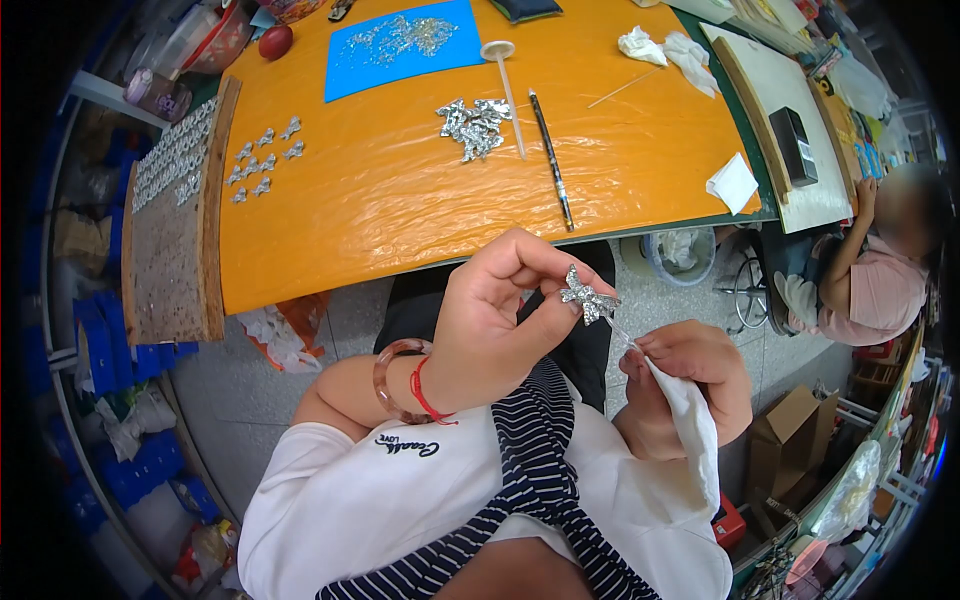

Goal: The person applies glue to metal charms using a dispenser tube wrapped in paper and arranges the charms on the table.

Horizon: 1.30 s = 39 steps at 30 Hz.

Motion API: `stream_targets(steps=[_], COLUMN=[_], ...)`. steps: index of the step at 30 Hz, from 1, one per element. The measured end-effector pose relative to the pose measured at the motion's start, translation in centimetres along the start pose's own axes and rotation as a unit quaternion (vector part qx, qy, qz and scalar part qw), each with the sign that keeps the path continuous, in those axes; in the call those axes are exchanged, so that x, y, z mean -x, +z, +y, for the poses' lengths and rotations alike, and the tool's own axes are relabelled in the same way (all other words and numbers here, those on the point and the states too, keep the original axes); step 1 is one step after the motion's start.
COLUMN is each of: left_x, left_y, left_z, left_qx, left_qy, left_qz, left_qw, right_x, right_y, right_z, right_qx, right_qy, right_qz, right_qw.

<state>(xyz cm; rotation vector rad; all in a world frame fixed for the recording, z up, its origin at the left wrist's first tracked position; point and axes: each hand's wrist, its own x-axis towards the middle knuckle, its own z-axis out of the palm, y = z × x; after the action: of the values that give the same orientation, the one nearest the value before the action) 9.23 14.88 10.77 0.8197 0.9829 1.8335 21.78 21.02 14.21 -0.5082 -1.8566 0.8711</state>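
Between thumb and fingers, my left hand pinches a small silver, glittery, butterfly-shaped ornament. My right hand is closed on a white tissue that hangs down from it. Its fingertips also pinch a thin pale stick, whose other end reaches the lower edge of the ornament. Whether the stick touches the ornament is hard to see. Beyond the hands, a pile of similar silver pieces lies on the orange-covered table. Several more silver ornaments lie spaced apart at the left.
A wooden-edged board at left bears rows of ornaments. Farther back lie a blue mat with glittering bits, a disc-topped stick, a dark pencil-like tool and crumpled tissues. Another person sits at right.
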Motion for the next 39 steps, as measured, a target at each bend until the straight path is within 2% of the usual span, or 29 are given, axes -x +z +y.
stream_targets(steps=[4, 6, 10, 13, 15, 18, 25, 31, 33, 39], left_x=[0.0, -0.02, -0.02, -0.03, -0.04, -0.05, -0.04, 0.01, 0.01, -0.01], left_y=[0.02, 0.05, 0.02, -0.07, -0.02, -0.01, -0.01, -0.03, -0.07, -0.02], left_z=[-0.04, 0.01, -0.07, -0.06, -0.06, -0.13, -0.07, -0.15, -0.13, -0.06], left_qx=[-0.011, -0.011, -0.014, -0.029, -0.023, -0.018, -0.027, -0.019, -0.022, -0.024], left_qy=[0.005, 0.005, 0.013, 0.009, 0.009, 0.009, 0.008, 0.01, 0.011, 0.011], left_qz=[-0.002, -0.002, -0.003, -0.008, -0.009, -0.009, -0.01, -0.012, -0.013, -0.015], left_qw=[1.0, 1.0, 1.0, 0.999, 1.0, 1.0, 1.0, 1.0, 1.0, 1.0], right_x=[0.04, -0.22, -0.2, -0.16, -0.32, -0.55, -0.23, -0.4, -0.54, -0.22], right_y=[0.13, -0.03, 0.08, -0.03, -0.05, -0.21, 0.0, 0.32, 0.17, 0.14], right_z=[-0.03, -0.04, -0.06, -0.13, -0.02, -0.08, -0.28, -0.1, -0.3, -0.15], right_qx=[-0.011, 0.009, 0.006, -0.024, -0.013, 0.0, -0.024, -0.023, -0.007, 0.003], right_qy=[0.007, 0.005, 0.004, 0.037, 0.013, 0.027, 0.023, -0.005, 0.022, 0.0], right_qz=[0.022, -0.017, -0.015, 0.007, -0.001, -0.029, 0.002, -0.007, -0.033, -0.022], right_qw=[1.0, 1.0, 1.0, 0.999, 1.0, 0.999, 0.999, 1.0, 0.999, 1.0])
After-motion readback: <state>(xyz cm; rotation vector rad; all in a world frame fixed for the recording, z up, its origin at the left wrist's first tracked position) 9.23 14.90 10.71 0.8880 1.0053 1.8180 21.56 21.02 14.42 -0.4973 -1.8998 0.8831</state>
